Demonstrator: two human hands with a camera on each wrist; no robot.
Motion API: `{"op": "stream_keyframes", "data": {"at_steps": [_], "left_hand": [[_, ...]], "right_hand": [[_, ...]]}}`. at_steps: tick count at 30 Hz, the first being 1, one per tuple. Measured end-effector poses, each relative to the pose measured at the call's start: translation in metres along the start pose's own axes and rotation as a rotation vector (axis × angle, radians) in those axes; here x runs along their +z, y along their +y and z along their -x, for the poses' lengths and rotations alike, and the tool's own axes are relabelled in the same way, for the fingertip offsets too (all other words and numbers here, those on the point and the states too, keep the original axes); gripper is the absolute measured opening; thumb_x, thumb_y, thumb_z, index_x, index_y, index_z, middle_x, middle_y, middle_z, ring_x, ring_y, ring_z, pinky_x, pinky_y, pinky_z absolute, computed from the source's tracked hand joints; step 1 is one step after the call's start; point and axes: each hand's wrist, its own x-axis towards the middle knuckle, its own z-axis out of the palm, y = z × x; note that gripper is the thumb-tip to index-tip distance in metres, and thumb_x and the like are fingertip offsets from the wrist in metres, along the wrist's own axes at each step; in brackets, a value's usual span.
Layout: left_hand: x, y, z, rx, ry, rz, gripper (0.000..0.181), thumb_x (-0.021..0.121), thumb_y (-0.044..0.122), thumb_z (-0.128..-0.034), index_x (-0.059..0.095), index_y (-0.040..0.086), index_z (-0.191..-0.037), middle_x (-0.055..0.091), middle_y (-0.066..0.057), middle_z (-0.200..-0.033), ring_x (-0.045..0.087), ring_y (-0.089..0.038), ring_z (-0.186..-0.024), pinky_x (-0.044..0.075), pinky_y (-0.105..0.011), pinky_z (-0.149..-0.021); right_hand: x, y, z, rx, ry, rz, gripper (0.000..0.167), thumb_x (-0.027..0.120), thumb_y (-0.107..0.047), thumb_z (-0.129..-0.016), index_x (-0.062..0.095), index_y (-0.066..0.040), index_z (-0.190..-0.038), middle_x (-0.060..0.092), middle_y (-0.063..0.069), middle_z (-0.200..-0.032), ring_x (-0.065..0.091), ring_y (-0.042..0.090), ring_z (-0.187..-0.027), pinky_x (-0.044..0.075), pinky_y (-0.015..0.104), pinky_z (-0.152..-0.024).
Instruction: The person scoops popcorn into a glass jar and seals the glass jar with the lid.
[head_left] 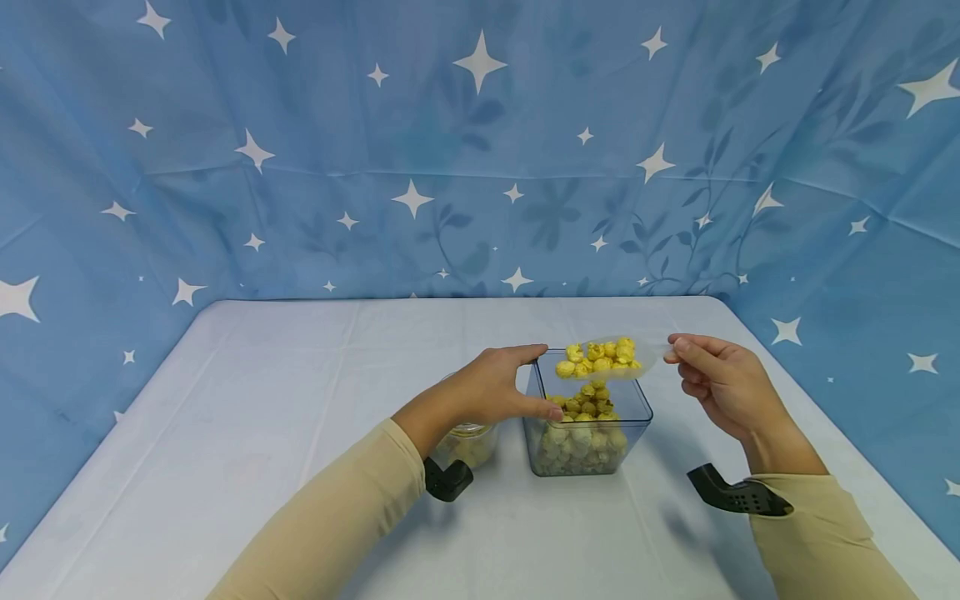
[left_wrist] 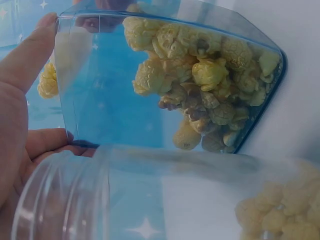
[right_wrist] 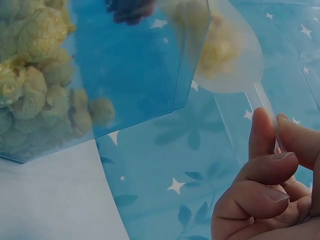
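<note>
A clear plastic box [head_left: 633, 410], part filled with popcorn [head_left: 581, 446], stands on the table. My left hand [head_left: 495, 383] spans its left side and grips the rim, thumb at the near edge and fingers at the far edge. Above the open box is a translucent white scoop [head_left: 647, 360] heaped with yellow popcorn [head_left: 603, 357]. My right hand [head_left: 723, 379] pinches the scoop's thin handle [right_wrist: 260, 100] between thumb and fingers. Under my left wrist stands a clear jar [head_left: 483, 450] with popcorn in its lower part; the arm partly hides it.
A white cloth covers the table [head_left: 300, 375]. Behind and at the sides hangs a blue curtain [head_left: 450, 150] with white stars. The jar [left_wrist: 150, 200] stands close to the box's left side, and black wrist mounts [head_left: 738, 496] sit on both forearms.
</note>
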Motion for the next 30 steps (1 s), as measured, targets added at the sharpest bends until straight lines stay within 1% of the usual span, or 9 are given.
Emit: {"op": "stream_keyframes", "data": {"at_steps": [5,9,15,19,23,30], "left_hand": [[0.001,0.0,0.0,0.007,0.004,-0.004,0.096,0.077,0.056,-0.0828,0.031,0.021,-0.159,0.038,0.0,-0.157,0.034,-0.02,-0.144,0.036,-0.044,-0.112],[0.0,-0.001,0.002,0.033,0.028,-0.001,0.095,0.079,0.053,-0.0829,0.032,0.019,-0.159,0.035,0.001,-0.159,0.033,-0.02,-0.145,0.035,-0.043,-0.113],[-0.007,-0.002,0.011,0.072,0.062,0.018,0.097,0.081,0.05,-0.0813,0.032,0.018,-0.159,0.032,0.001,-0.16,0.03,-0.019,-0.146,0.034,-0.043,-0.114],[-0.015,-0.008,0.021,0.07,0.095,0.037,0.098,0.083,0.048,-0.0805,0.032,0.018,-0.158,0.032,0.001,-0.16,0.029,-0.019,-0.147,0.033,-0.043,-0.114],[-0.022,-0.017,0.032,0.06,0.14,0.063,0.097,0.085,0.045,-0.0796,0.034,0.019,-0.158,0.034,0.002,-0.159,0.03,-0.018,-0.146,0.033,-0.044,-0.114],[-0.029,-0.033,0.047,0.06,0.193,0.088,0.095,0.086,0.043,-0.079,0.037,0.017,-0.157,0.037,0.001,-0.158,0.033,-0.021,-0.145,0.034,-0.048,-0.113]], "right_hand": [[0.002,-0.002,0.001,-0.011,-0.013,-0.021,0.024,0.052,-0.005,-0.105,0.076,-0.01,-0.103,0.071,-0.001,-0.086,0.037,0.013,-0.061,0.019,0.034,-0.057],[0.006,-0.004,0.001,-0.023,-0.022,-0.024,0.024,0.052,-0.005,-0.105,0.075,-0.01,-0.103,0.071,-0.001,-0.086,0.033,0.015,-0.06,0.019,0.034,-0.057],[0.012,-0.006,0.001,-0.04,-0.039,-0.03,0.026,0.05,-0.004,-0.105,0.075,-0.01,-0.104,0.071,-0.001,-0.087,0.023,0.02,-0.062,0.018,0.034,-0.057],[0.018,-0.005,-0.002,-0.041,-0.038,-0.028,0.027,0.049,-0.003,-0.105,0.076,-0.01,-0.104,0.071,-0.001,-0.087,0.023,0.021,-0.062,0.018,0.034,-0.058],[0.025,-0.005,-0.005,-0.025,-0.032,-0.002,0.027,0.05,-0.002,-0.105,0.076,-0.01,-0.103,0.071,-0.001,-0.087,0.028,0.018,-0.061,0.019,0.035,-0.059],[0.04,-0.005,-0.01,0.003,-0.032,0.056,0.023,0.053,-0.005,-0.104,0.075,-0.013,-0.103,0.07,-0.001,-0.087,0.036,0.014,-0.061,0.023,0.033,-0.057]]}}
